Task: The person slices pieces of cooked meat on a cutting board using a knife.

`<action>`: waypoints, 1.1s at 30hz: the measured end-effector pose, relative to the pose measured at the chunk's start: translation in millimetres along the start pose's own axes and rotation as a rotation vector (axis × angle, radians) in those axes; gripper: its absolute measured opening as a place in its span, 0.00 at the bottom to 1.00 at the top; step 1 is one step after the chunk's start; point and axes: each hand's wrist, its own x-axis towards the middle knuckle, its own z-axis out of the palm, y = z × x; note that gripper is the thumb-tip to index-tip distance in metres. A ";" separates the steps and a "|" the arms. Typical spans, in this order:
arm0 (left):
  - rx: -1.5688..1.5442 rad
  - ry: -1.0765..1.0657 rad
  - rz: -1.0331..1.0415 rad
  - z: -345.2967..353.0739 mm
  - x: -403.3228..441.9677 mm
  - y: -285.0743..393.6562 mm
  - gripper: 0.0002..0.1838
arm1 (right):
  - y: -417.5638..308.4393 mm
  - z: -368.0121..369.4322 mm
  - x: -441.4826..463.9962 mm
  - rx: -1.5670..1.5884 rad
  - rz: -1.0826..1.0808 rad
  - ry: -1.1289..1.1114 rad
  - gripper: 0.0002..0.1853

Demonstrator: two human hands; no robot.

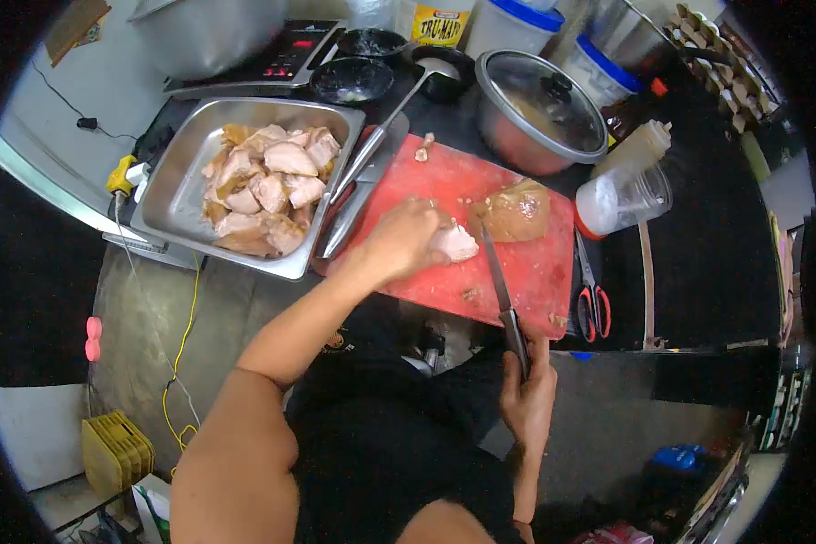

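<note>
My left hand [406, 238] is closed round a pale piece of meat [453, 243] on the red cutting board [417, 286]. In my right hand [528, 392], at the board's near edge, is the dark handle of a knife [499, 283]. The blade points away from me, its tip beside a larger brown-skinned piece of meat [519, 211] lying at the board's right side. Left of the board, a steel tray [170, 195] holds many pale chunks of meat [267, 189]. Small scraps lie about on the board.
Red-handled scissors [594, 306] lie right of the board, near a clear jar [621, 201]. A lidded pot [544, 113] and black bowls [352, 82] stand behind. Metal utensils [354, 172] lie between tray and board. An induction cooker [286, 56] is at the back left.
</note>
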 end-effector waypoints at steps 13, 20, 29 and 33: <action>0.077 -0.002 0.108 8.6 18.7 -6.4 0.13 | 4.7 -14.5 -13.4 0.039 0.090 0.007 0.22; -1.029 -0.318 -0.348 -16.1 17.1 -12.3 0.16 | 15.7 -17.3 -20.2 0.122 0.062 0.066 0.21; -1.398 -0.207 -0.439 -11.1 7.6 0.3 0.19 | 20.9 -14.4 -18.9 0.194 0.009 0.058 0.21; -1.237 -0.120 -0.489 -7.5 6.9 -2.7 0.18 | 20.8 -13.0 -17.5 0.194 0.031 0.026 0.22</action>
